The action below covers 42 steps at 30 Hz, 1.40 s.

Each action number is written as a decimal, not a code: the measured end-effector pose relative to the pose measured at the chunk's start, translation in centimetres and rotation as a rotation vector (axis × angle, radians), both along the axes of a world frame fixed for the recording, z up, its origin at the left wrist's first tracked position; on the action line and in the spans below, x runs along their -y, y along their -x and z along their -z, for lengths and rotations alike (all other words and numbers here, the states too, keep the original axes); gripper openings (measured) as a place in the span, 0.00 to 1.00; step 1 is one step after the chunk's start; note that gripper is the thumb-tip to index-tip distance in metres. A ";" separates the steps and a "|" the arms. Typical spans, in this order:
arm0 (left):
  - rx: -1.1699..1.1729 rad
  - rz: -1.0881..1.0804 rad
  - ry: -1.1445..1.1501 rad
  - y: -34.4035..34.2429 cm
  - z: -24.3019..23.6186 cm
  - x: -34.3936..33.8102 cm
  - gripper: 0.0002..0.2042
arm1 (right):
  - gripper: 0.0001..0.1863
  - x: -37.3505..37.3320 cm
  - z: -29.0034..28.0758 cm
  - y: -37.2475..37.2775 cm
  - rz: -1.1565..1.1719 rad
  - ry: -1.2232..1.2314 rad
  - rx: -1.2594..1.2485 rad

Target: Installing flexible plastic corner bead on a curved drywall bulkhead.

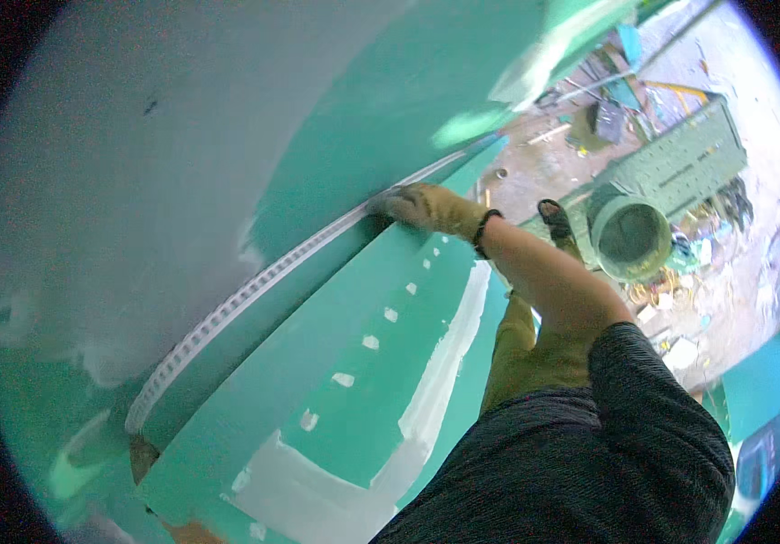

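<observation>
My right hand (428, 208), in a yellow glove with dark grey fingers, reaches across to a white perforated corner bead (254, 288). Its fingers curl in and press on the bead's far stretch. This bead runs in a long curve along the edge of a green board surface (354, 163), partly coated in grey. Beside it lies a green board face (254, 363) with a row of white filler dabs and a broad white band; a dark gap separates the two. A small tan patch (195, 533) at the lower edge may belong to my left hand, but its fingers cannot be made out.
Below on the right, a bucket (630, 238) of grey compound stands on a green perforated work platform (680, 159). My foot (553, 219) is beside the bucket. Scraps and debris (671, 304) litter the floor, and a blue-green board (766, 376) lies at the far right.
</observation>
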<state>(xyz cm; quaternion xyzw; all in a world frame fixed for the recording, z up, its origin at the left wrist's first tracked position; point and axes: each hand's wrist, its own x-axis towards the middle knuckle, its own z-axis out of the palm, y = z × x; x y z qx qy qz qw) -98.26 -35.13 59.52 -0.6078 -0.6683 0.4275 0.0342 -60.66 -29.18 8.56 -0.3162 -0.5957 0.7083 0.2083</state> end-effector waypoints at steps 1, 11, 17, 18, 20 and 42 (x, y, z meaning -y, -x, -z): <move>0.029 0.007 -0.011 -0.5 1.4 -0.8 0.19 | 0.26 0.8 0.3 0.6 0.018 0.013 0.018; 0.224 -0.018 -0.174 -4.8 9.8 -4.8 0.17 | 0.30 1.0 0.9 -1.3 0.192 -0.031 -0.097; 0.231 -0.150 -0.367 -3.3 7.0 -1.3 0.16 | 0.30 -0.3 -0.6 0.1 0.163 0.021 -0.059; 0.209 -0.185 -0.417 -2.8 5.2 0.3 0.16 | 0.30 -0.2 -0.4 0.7 0.118 0.053 -0.022; 0.066 -0.253 -0.595 -3.5 -2.3 5.8 0.15 | 0.28 -0.8 -2.3 -0.9 0.014 0.251 -0.155; 0.682 -1.015 -0.909 8.8 -9.4 13.7 0.27 | 0.23 0.7 1.0 2.4 0.057 0.063 0.026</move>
